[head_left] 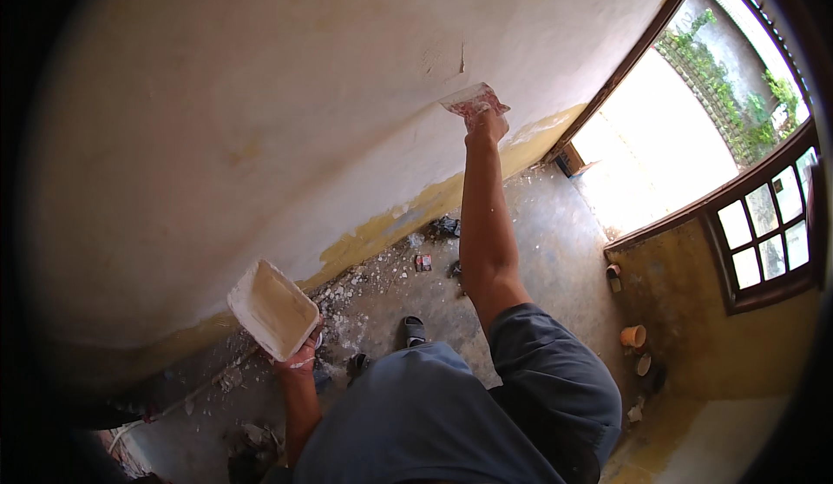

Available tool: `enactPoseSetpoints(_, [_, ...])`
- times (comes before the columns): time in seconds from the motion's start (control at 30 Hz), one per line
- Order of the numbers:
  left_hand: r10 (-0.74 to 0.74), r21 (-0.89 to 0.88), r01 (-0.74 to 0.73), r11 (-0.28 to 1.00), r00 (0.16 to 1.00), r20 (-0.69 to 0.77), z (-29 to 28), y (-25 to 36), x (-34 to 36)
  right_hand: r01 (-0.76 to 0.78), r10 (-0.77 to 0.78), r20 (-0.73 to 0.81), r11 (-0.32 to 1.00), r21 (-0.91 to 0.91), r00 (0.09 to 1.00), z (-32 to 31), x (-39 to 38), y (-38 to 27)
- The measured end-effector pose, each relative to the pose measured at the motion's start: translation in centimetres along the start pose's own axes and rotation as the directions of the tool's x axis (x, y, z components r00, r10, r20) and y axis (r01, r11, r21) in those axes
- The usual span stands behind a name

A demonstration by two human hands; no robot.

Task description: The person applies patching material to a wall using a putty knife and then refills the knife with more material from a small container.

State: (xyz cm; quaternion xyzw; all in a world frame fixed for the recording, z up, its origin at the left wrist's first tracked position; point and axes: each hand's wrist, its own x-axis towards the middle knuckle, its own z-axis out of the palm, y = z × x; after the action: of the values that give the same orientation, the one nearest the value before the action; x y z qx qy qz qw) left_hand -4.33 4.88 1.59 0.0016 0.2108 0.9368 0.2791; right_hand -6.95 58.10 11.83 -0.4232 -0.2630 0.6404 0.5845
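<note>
Stretched far ahead, my right hand grips a wide reddish putty knife smeared with white. Its blade lies on or very close to the whitish plastered wall, just below a short dark mark. Down at the left, my left hand supports a white rectangular tub from beneath and the side. Cream-coloured putty coats the inside of the tub, which is tilted toward the wall. White smears show on both hands.
White crumbs litter the floor along the wall's yellow base. A small red pack and a black bag lie there, near my sandal. At right are a bright doorway, a paned window and an orange pot.
</note>
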Motion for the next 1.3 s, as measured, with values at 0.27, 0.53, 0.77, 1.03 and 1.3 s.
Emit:
enactPoseSetpoints(0.27, [-0.023,-0.031,0.024,0.999,1.000,0.011,0.5,0.0,-0.1,0.279,-0.240,0.141,0.799,-0.532,0.960,5.2,-3.7,-5.0])
enactPoseSetpoints(0.53, [-0.027,0.002,0.027,1.000,0.997,-0.069,-0.1,0.1,0.0,0.573,-0.445,0.361,0.662,-0.484,0.820,4.6,-6.5,-5.4])
enactPoseSetpoints(0.77, [-0.068,-0.039,0.066,0.997,0.997,-0.037,-1.3,0.5,0.0,0.661,-0.498,0.437,0.601,-0.449,0.749,3.7,-9.8,-3.7])
enactPoseSetpoints(1.03, [-0.092,-0.110,0.094,0.989,0.995,0.023,-1.6,0.6,-0.3,0.865,-0.628,0.598,0.304,-0.399,0.497,2.1,-8.5,-0.5])
enactPoseSetpoints(1.3, [-0.034,-0.061,0.032,0.998,0.999,-0.036,-0.3,0.3,-1.0,0.416,-0.215,0.606,0.884,-0.213,0.766,-2.8,-8.2,5.7])
